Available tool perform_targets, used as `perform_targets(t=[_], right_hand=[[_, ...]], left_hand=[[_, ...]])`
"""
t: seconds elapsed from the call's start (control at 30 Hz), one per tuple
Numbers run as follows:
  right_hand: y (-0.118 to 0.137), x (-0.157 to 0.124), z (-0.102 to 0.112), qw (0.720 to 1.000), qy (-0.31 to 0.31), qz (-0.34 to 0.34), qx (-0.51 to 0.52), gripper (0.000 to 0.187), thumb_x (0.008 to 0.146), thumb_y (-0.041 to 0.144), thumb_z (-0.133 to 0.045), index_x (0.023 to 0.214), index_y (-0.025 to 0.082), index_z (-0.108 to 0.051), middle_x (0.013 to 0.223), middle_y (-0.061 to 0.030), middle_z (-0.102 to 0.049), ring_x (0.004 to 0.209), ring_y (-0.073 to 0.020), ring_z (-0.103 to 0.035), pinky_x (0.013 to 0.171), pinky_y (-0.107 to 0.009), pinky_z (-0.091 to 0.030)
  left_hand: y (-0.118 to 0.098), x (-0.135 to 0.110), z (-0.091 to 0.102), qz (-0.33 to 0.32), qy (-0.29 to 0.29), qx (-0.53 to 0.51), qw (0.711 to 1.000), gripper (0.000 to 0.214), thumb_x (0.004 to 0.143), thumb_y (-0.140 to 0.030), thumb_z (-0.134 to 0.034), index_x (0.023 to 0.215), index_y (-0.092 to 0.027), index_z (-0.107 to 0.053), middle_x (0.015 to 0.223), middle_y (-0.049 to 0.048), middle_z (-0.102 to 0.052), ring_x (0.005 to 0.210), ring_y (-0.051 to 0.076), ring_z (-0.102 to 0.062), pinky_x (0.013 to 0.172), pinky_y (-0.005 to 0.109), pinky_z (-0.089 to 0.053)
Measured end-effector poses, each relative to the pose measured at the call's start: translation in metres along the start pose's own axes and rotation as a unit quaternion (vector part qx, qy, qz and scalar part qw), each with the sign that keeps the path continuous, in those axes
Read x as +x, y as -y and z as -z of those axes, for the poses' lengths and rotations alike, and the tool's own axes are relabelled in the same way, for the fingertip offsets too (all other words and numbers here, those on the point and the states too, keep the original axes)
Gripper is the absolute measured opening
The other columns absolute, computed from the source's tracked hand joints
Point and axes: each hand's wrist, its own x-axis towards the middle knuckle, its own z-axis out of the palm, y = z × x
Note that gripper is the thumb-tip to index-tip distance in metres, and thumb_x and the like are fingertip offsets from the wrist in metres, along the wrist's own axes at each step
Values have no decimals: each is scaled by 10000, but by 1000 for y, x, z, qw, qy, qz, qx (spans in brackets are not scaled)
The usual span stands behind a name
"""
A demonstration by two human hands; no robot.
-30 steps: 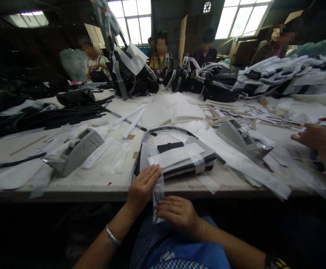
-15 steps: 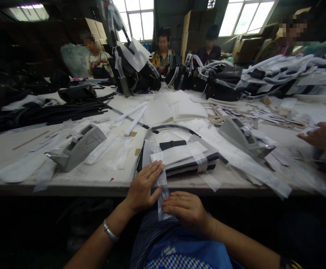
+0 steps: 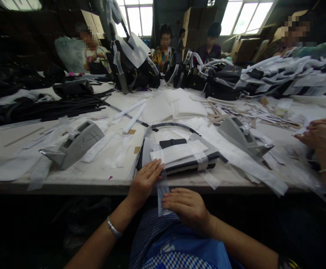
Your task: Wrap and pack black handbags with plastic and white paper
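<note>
A dark handbag [image 3: 179, 170] with a curved handle lies at the table's near edge, partly covered with white padding [image 3: 176, 152]. A translucent plastic strip [image 3: 163, 183] runs from its left side over the edge toward my lap. My left hand [image 3: 144, 181] rests on the strip's upper part, against the bag, its fingers stretched out. Over my lap, my right hand [image 3: 186, 207] lies across the strip's lower end with its fingers extended; its thumb is hard to make out. Another translucent strip [image 3: 202, 157] crosses the padding at the bag's right.
Grey tape dispensers [image 3: 80, 144] [image 3: 242, 138] stand on both sides of the bag. White sheets [image 3: 189, 106] and cardboard strips [image 3: 224, 114] lie behind it. Black straps [image 3: 53, 108] spread at left, wrapped bags [image 3: 221, 78] at the back. A co-worker's hands [image 3: 323, 134] are at right.
My hands stay in almost the same places on the strip, with the right a touch higher. The view has shifted slightly. The bag has not visibly moved.
</note>
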Motion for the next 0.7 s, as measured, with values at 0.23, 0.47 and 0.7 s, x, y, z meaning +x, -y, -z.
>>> perform_targets(t=[0.23,0.47,0.7], right_hand=[[3,5,3,999,33,9,-4,236,996,138,-468,1070,173,-690,979,-60,-781,943,-152,-739,916,-319,-584],[-2,28,11,1000,14,-2,3,215,971,110,-509,1072,166,-690,991,-58,-778,927,-142,-739,915,-301,-575],[-11,58,22,999,0,-42,-4,247,927,65,-546,1038,210,-713,933,-32,-780,850,-150,-743,845,-298,-598]], left_hand=[[8,6,5,-38,29,4,999,472,968,-89,-495,1436,-145,-458,1401,142,-584,1353,233,-497,1076,432,-506],[2,1,-10,-16,-28,15,999,396,974,-42,-426,1350,-112,-528,1348,135,-629,1334,227,-518,1094,439,-480],[7,-1,-7,-12,-37,-21,999,293,948,-64,-527,1234,-110,-573,1303,139,-660,1298,227,-555,1093,428,-487]])
